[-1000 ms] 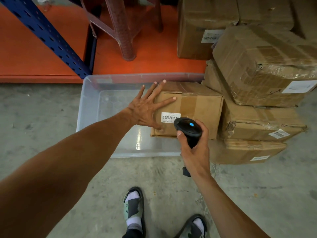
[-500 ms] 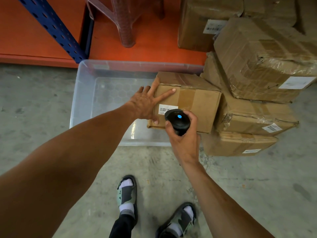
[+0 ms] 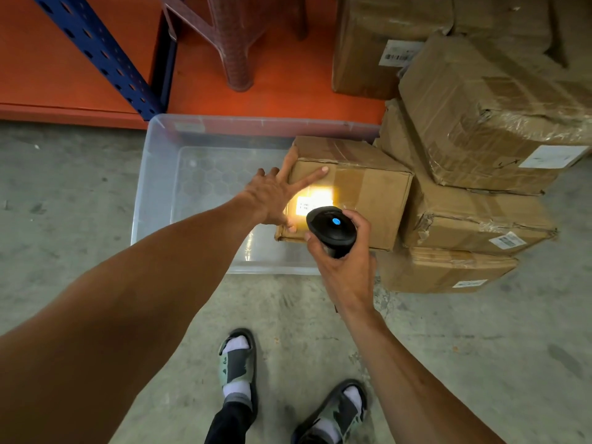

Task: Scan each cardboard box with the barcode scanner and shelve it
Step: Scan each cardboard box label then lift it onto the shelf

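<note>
From the head camera, looking down: a box [image 3: 349,190] sits in the right end of a clear bin [image 3: 192,193] on the concrete floor [image 3: 64,193], its near face turned toward the person. The left hand [image 3: 272,197] is spread wide over the box's left corner, fingers straight, the index lying across the front face and the thumb near the lower edge. The right hand [image 3: 346,267] is wrapped around a black scanner [image 3: 331,230], whose blue light shows on top. It points at the box from just in front. A bright yellow glow falls on the label [image 3: 309,203] on the near face.

To the right, touching the bin, stands a stack [image 3: 474,174] of taped boxes with labels. Behind lies an orange shelf [image 3: 288,75] with a blue post [image 3: 96,49] and a stool [image 3: 234,36]. Two sandalled feet [image 3: 237,363] stand below.
</note>
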